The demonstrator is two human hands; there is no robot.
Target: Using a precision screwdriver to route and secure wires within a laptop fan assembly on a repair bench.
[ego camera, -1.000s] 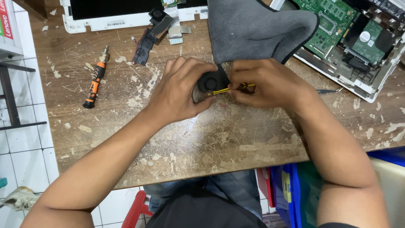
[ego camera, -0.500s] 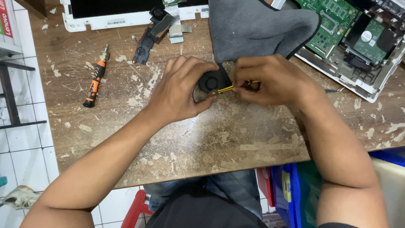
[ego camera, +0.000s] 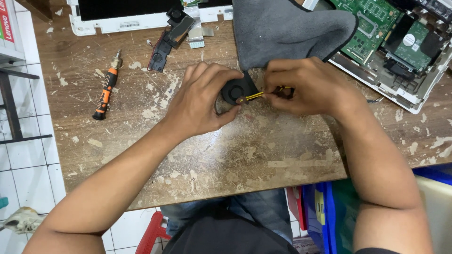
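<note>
My left hand (ego camera: 200, 101) grips a small round black fan (ego camera: 238, 89) and holds it down on the worn wooden table (ego camera: 188, 155). My right hand (ego camera: 306, 84) pinches a thin yellow-and-black tool (ego camera: 256, 96), whose tip touches the fan's middle. Both hands meet just below a grey cloth (ego camera: 282, 28). Much of the fan is hidden under my left fingers.
An orange-and-black screwdriver (ego camera: 106, 89) lies at the left. A black part with a flat cable (ego camera: 169, 35) sits below a white laptop lid (ego camera: 117, 14). An opened laptop base with green boards (ego camera: 395, 42) fills the top right. Blue bins (ego camera: 325, 211) stand under the table edge.
My right hand and the thin tool have shifted slightly up and left on the fan. The left hand keeps its grip.
</note>
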